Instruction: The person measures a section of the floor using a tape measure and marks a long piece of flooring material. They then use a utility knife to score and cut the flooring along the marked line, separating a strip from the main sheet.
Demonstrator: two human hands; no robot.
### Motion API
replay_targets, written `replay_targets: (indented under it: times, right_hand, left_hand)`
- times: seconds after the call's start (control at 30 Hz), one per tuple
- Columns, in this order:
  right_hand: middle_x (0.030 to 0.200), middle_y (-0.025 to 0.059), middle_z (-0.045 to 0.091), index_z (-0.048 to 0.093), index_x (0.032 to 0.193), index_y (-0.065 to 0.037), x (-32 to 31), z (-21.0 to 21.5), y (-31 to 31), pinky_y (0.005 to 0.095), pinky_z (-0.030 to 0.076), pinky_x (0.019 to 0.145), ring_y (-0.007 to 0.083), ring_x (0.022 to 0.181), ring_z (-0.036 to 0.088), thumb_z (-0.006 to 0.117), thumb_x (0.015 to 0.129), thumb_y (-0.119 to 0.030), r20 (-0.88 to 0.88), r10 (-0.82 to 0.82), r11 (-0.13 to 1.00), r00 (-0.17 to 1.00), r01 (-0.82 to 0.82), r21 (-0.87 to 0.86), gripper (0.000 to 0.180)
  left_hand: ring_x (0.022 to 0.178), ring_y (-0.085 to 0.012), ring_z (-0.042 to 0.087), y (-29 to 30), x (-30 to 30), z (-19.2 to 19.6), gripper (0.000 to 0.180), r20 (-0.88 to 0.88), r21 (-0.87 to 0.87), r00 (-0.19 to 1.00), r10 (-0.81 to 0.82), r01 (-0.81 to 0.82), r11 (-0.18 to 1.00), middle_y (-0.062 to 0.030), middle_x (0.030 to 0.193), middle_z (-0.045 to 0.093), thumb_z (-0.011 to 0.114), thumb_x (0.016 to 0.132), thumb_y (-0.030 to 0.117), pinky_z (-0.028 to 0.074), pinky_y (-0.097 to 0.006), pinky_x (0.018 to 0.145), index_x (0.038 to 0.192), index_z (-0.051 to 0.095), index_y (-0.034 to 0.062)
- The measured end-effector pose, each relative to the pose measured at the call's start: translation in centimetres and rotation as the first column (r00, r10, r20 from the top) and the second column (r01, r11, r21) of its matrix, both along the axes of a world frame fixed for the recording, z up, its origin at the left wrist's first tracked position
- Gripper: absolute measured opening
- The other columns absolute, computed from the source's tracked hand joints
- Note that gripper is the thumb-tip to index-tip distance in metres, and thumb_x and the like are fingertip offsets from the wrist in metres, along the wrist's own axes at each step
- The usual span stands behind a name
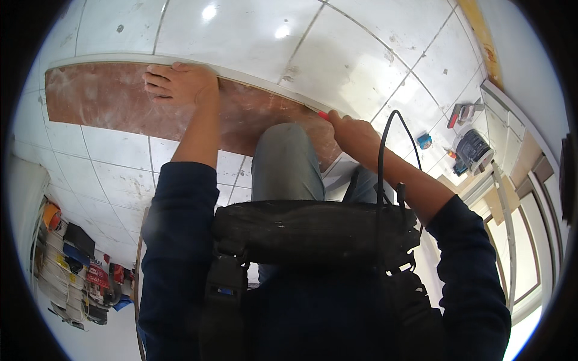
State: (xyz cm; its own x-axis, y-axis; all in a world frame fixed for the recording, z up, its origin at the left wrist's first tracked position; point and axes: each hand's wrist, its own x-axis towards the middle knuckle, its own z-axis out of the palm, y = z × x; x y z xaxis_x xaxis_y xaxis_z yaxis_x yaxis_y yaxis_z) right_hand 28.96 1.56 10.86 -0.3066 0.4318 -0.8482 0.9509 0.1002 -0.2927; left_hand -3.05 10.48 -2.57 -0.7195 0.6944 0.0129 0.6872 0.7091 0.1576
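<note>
Two bare hands are at work over a long brown board [114, 96] that lies across the tiled floor [241, 27], its surface smudged with pale dust. The left hand [183, 83] is flat on the board toward its left part, palm down and fingers extended, gripping nothing; its fingertips point left and its upper side reaches the pale strip [108, 59] running along the board's far edge. The right hand [356, 137] is closed around a red-handled tool [323, 115] — only a short piece of the handle shows past the fingers — with its thin tip directed left, at the far edge near the board's right end. Whether that tip touches the board is too small to tell.

A knee in grey trousers [286, 162] covers part of the board between the two arms. A black cable [383, 147] loops up in front of the right forearm. Off to the right, a dark bucket [474, 151] sits on the floor near a small blue object [424, 141]; at the lower left is a cluttered pile — a dark case [78, 239] and an orange item [52, 216] among it.
</note>
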Motion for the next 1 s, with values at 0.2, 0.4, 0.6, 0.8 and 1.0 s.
replay_targets:
  times: [0.2,0.4,0.6,0.8,1.0]
  right_hand:
    - [0.087,0.0222,0.067,0.046,0.114,-0.005,4.2,0.0,-2.1,0.0502,0.055,0.071,0.0399,0.083,0.070,0.049,0.096,-0.008,0.040,-0.026,0.999,0.999,0.027,-0.029,0.019]
    - [0.089,0.0223,0.067,0.046,0.115,-0.005,8.5,0.1,-4.5,0.0501,0.055,0.071,0.0398,0.082,0.070,0.052,0.095,-0.008,0.039,-0.033,0.999,0.999,0.034,-0.033,0.021]
    - [0.085,0.0213,0.065,0.045,0.120,-0.004,12.2,-0.1,-7.0,0.0488,0.054,0.062,0.0393,0.073,0.069,0.053,0.093,-0.006,0.066,-0.037,0.999,0.997,0.038,-0.020,0.028]
    - [0.083,0.0215,0.064,0.045,0.118,-0.003,13.9,-0.3,-7.9,0.0487,0.054,0.060,0.0396,0.069,0.068,0.053,0.095,-0.008,0.044,-0.034,0.999,0.998,0.034,0.008,0.026]
    - [0.086,0.0216,0.064,0.045,0.119,-0.006,15.0,-0.8,-8.5,0.0516,0.055,0.063,0.0420,0.075,0.070,0.051,0.094,-0.008,0.050,-0.063,0.998,0.997,0.063,0.002,0.026]
  left_hand:
    - [0.151,-0.0407,0.019,0.3,0.0,-0.1,0.061,-0.073,0.016,0.997,0.018,-0.017,1.000,-0.0203,0.163,0.026,0.031,0.103,0.029,0.013,-0.057,0.120,0.155,0.028,-0.0018]
    - [0.149,-0.0351,0.025,-0.1,-0.6,-1.7,0.058,-0.174,0.006,0.985,0.005,-0.004,1.000,-0.0163,0.162,0.030,0.035,0.101,0.028,0.018,-0.054,0.118,0.153,0.032,0.0007]
    - [0.149,-0.0335,0.025,0.1,0.3,-0.8,0.059,-0.159,-0.026,0.987,0.014,-0.019,0.999,-0.0147,0.163,0.029,0.033,0.102,0.028,0.019,-0.052,0.118,0.154,0.031,0.0016]
    - [0.150,-0.0343,0.025,-0.1,-0.3,-1.6,0.060,-0.181,-0.025,0.983,0.016,-0.021,0.999,-0.0142,0.164,0.027,0.031,0.103,0.030,0.019,-0.052,0.119,0.156,0.029,0.0015]
    - [0.150,-0.0344,0.024,0.0,-0.2,-1.5,0.060,-0.165,-0.026,0.986,0.012,-0.017,1.000,-0.0145,0.164,0.027,0.031,0.103,0.030,0.019,-0.052,0.120,0.155,0.029,0.0005]
